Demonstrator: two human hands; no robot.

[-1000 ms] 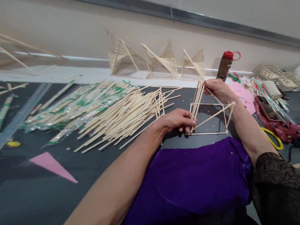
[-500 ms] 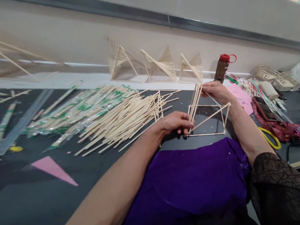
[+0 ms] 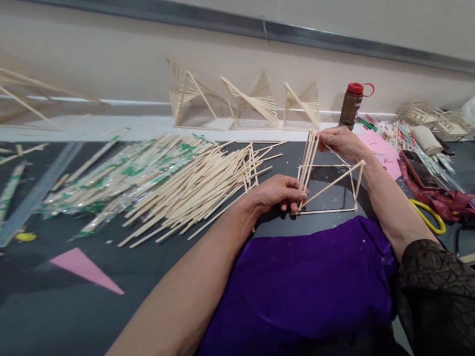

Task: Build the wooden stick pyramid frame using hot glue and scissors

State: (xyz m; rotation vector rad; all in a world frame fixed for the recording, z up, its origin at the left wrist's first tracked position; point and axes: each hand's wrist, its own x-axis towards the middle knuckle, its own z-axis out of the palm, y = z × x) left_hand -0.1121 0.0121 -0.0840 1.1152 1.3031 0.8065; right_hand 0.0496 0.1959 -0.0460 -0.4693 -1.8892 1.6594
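A small frame of thin wooden sticks [image 3: 328,210] stands on the dark table, with several sticks side by side along its left edge. My left hand [image 3: 279,193] is closed at the lower end of those upright sticks, thumb and fingers pinching them. At their top, my right hand [image 3: 339,140] pinches the upper corner of the frame; its fingertips are partly hidden behind the wood. A heap of loose wooden sticks [image 3: 197,192] lies left of my left hand, with a small stick frame [image 3: 251,168] at its right end.
Finished twisted stick models [image 3: 251,102] stand along the wall. A brown bottle [image 3: 351,107] with a red lid is behind my right hand. Plastic-wrapped sticks [image 3: 131,168] and a pink paper triangle [image 3: 86,270] lie left. A phone [image 3: 419,169] and yellow-handled scissors [image 3: 428,218] lie right.
Both hands keep their grip on the stick frame and have hardly moved. The view has shifted very slightly.
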